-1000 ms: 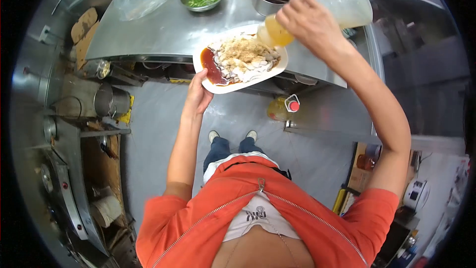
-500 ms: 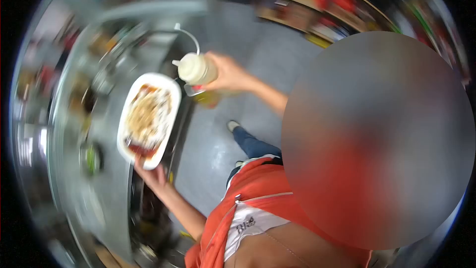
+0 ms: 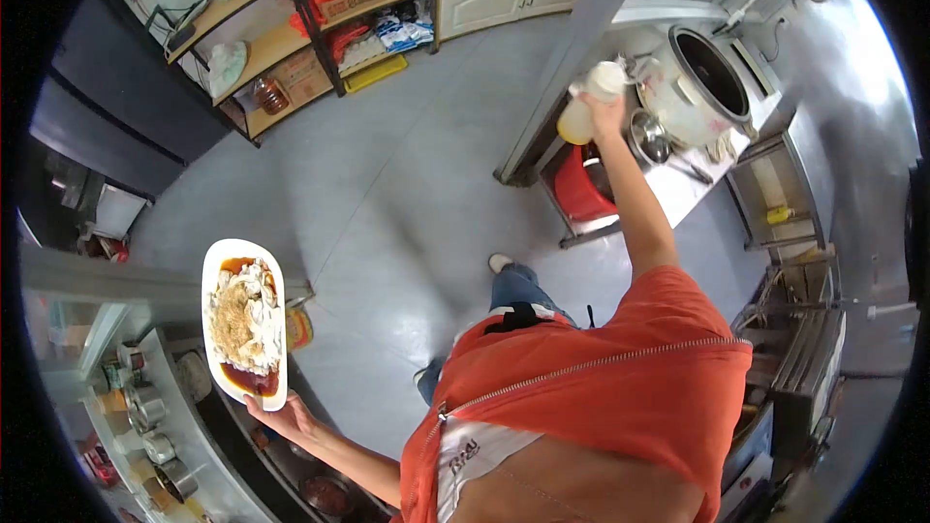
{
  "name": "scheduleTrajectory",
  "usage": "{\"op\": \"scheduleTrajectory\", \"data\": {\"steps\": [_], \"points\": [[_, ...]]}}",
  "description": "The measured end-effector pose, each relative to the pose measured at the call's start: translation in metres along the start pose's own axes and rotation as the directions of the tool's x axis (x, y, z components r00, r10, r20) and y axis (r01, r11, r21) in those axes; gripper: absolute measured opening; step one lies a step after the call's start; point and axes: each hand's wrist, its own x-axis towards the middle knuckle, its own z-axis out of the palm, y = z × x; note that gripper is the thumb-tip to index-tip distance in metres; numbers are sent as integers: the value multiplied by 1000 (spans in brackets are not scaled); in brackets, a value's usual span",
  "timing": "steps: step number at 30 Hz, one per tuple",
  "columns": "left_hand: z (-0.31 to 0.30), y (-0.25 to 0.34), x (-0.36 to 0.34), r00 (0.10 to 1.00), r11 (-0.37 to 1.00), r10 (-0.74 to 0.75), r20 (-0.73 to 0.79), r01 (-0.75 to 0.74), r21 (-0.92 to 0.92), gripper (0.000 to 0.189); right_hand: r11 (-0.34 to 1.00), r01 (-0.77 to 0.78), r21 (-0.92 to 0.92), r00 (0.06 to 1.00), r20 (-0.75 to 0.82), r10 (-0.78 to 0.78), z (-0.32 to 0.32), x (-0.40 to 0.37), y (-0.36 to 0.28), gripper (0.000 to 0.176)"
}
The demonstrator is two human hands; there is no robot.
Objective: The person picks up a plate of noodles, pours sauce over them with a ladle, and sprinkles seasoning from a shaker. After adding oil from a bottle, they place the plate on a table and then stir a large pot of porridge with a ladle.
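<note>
My left hand grips the near end of a white oval dish, thumb up at the rim and the other fingers under it. Pale shredded food lies in the dish, topped with a tan, crumbly heap, with dark red-brown sauce around it. My right hand is stretched out to the far right, wrapped round a squeeze bottle with a white cap and yellowish contents. The bottle is tilted and overlaps the edge of a white side table in this view.
On the side table stand a large rice cooker and a steel bowl. A red bucket sits by its near corner. Shelving lines the far wall. A steel counter with several metal containers runs along the lower left.
My body and view have turned right, away from the counter. The bottle has swung from beside the dish out to the side table at the right. Both hands keep their holds.
</note>
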Motion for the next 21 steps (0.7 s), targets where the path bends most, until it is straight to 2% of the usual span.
{"op": "scheduleTrajectory", "data": {"steps": [1,2,4,5,6,7,8,9,10,11,12,13,14,15,16,17,19,20,21], "points": [[-5,4,0,996,995,-63,60,67,-67,45,999,39,-28,998,-58,-41,-13,14,7,54],[-8,7,3,997,995,-59,51,63,-74,45,999,-46,17,995,-90,48,-22,8,-10,60],[-16,16,-3,999,999,-25,-21,26,48,47,957,-60,-285,981,-193,4,-30,-4,-22,69],[-15,19,-8,999,998,-13,-50,16,55,47,912,-19,-409,976,-205,-71,-37,-8,-13,74],[-9,15,-10,986,982,103,-131,-80,172,46,860,46,-508,969,-187,-162,-35,-1,-5,79],[-2,17,-12,950,940,236,-206,-170,295,46,720,-76,-690,938,-295,-184,-35,-12,-3,80],[8,23,-20,981,965,169,-92,-145,218,42,743,-6,-670,961,-208,-180,15,-24,-18,80],[-1,30,-20,961,793,276,20,-240,561,39,774,40,-632,974,-147,-171,21,-60,-21,78],[6,53,-27,991,951,129,29,-132,280,33,810,92,-580,986,-60,-155,7,-104,-24,75],[12,77,-40,981,933,191,-33,-172,316,27,848,147,-509,989,49,-143,-26,-170,-28,72],[21,105,-55,963,953,217,-160,-174,247,22,887,196,-418,976,169,-136,-62,-255,-36,69],[-34,144,-61,993,985,110,-37,-104,139,23,918,235,-320,945,297,-139,-122,-335,-47,67],[-32,183,-77,991,979,98,-91,-80,185,27,938,258,-231,899,413,-146,-175,-389,-61,64],[-31,225,-96,990,993,93,-105,-85,77,33,951,274,-144,843,513,-165,-169,-410,-64,61],[-44,273,-114,995,995,98,-37,-98,15,29,958,279,-64,781,596,-188,-112,-437,-87,59],[-52,322,-135,989,991,132,-64,-134,-27,34,959,284,1,716,664,-214,-65,-471,-114,56],[-107,428,-174,976,976,215,-42,-216,-30,38,955,285,84,612,751,-248,2,-568,-180,51],[-128,463,-217,971,971,236,-40,-237,-26,37,910,-223,-350,619,670,410,-18,-659,-231,46],[-134,490,-246,961,961,275,-38,-276,-28,40,920,-253,-300,431,816,385,-11,-720,-295,38]]}}
